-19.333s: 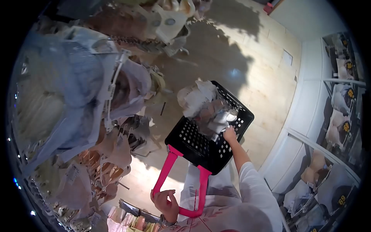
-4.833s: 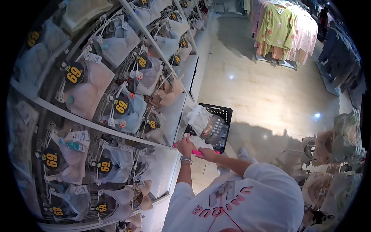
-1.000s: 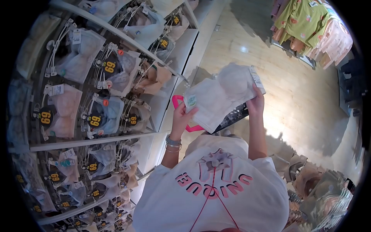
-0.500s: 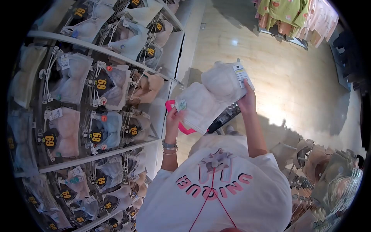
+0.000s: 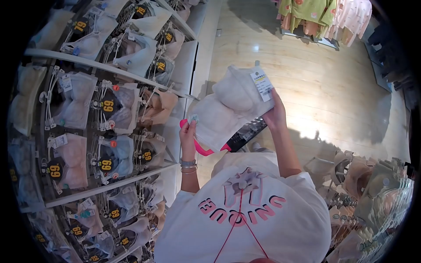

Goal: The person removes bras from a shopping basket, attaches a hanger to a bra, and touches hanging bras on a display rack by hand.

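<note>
A white bra [image 5: 221, 107] is stretched out in front of me between both hands. My left hand [image 5: 187, 131] pinches its left end, close to a small pale green sticker. At the other end my right hand [image 5: 276, 111] grips the edge, thumb beside a white paper price tag [image 5: 262, 85]. Behind the bra, lower down, shows a black basket [image 5: 247, 135] with a bright pink rim or handle [image 5: 202, 150]; the bra hides most of it.
On my left stands a white shelf rack [image 5: 105, 72] with several rows of hanging bras and round black price signs [image 5: 107, 105]. More bras [image 5: 359, 184] hang at lower right. Pyjamas [image 5: 313, 15] hang at the far end over the pale wood floor [image 5: 302, 83].
The bra and both hands have shifted slightly left in view, its far edge a little higher. The shelves on the left have slid left and down. Both hands keep their hold.
</note>
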A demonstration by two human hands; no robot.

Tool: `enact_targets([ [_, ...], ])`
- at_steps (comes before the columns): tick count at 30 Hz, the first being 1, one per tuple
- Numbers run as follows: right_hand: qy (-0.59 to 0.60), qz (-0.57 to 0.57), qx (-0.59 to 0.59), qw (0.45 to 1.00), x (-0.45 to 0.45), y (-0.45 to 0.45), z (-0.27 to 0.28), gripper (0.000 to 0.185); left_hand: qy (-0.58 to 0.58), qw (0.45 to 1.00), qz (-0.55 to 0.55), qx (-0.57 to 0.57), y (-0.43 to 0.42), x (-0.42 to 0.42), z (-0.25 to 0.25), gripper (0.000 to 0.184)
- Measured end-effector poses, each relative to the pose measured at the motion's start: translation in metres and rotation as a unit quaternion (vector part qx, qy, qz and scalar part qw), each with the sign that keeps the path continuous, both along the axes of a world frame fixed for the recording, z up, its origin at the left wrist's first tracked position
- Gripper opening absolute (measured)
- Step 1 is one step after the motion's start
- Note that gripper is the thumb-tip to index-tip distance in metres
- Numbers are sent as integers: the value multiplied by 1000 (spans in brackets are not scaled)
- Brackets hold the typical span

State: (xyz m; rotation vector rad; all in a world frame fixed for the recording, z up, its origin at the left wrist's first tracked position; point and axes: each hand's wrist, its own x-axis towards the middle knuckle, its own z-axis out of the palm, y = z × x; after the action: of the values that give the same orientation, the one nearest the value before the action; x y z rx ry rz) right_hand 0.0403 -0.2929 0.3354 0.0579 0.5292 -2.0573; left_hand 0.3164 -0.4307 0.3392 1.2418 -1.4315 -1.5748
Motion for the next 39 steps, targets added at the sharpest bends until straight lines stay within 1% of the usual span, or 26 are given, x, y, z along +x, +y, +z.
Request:
enact_targets([
  [2, -53, 8, -40, 998, -3, 1, 4, 53, 4, 1000, 12, 10, -1, 0, -4, 22],
  [5, -50, 14, -53, 997, -5, 0, 3, 57, 14, 999, 30, 16, -2, -4, -5, 21],
  [8, -51, 12, -28, 998, -6, -1, 0, 56, 26, 999, 33, 8, -4, -5, -10, 22],
  [11, -41, 13, -17, 999, -6, 1, 5, 53, 43, 998, 35, -2, -6, -3, -21, 23],
  [14, -39, 17, -34, 999, -8, 1, -3, 50, 46, 998, 44, 6, -8, 0, -30, 24],
  [16, -19, 17, -22, 999, -8, 2, -1, 48, 19, 999, 48, 11, -5, -2, -24, 24],
  [19, 6, 21, -7, 1000, -5, 4, 2, 46, 17, 999, 32, 11, -4, -1, -22, 23],
  [22, 22, 26, 7, 999, -4, 6, 3, 46, 63, 996, 59, 26, 1, -14, -16, 22],
  [25, 33, 25, 14, 999, -2, 8, 3, 46, 86, 995, 2, 49, -7, 0, -30, 31],
  [29, 38, 19, 32, 999, -3, 10, 0, 45, 89, 993, -30, 69, -16, 8, -52, 35],
  [31, 39, 6, 47, 998, -3, 13, 2, 45, 121, 987, -65, 87, -11, 1, -42, 40],
  [34, 20, 18, 39, 999, -6, 19, 5, 42, 213, 963, -57, 156, 4, -23, -14, 47],
  [35, 11, 26, 33, 999, -8, 20, 4, 41, 241, 955, -27, 170, 7, -30, -11, 49],
  [36, 6, 36, 25, 999, -9, 20, 1, 42, 297, 933, -82, 184, 2, -26, -9, 47],
  [38, -5, 55, 13, 998, -9, 19, -8, 42, 401, 871, -192, 209, -5, -14, -9, 45],
  [39, 1, 73, 16, 997, -9, 19, -11, 43, 396, 879, -96, 246, -3, -10, -9, 44],
])
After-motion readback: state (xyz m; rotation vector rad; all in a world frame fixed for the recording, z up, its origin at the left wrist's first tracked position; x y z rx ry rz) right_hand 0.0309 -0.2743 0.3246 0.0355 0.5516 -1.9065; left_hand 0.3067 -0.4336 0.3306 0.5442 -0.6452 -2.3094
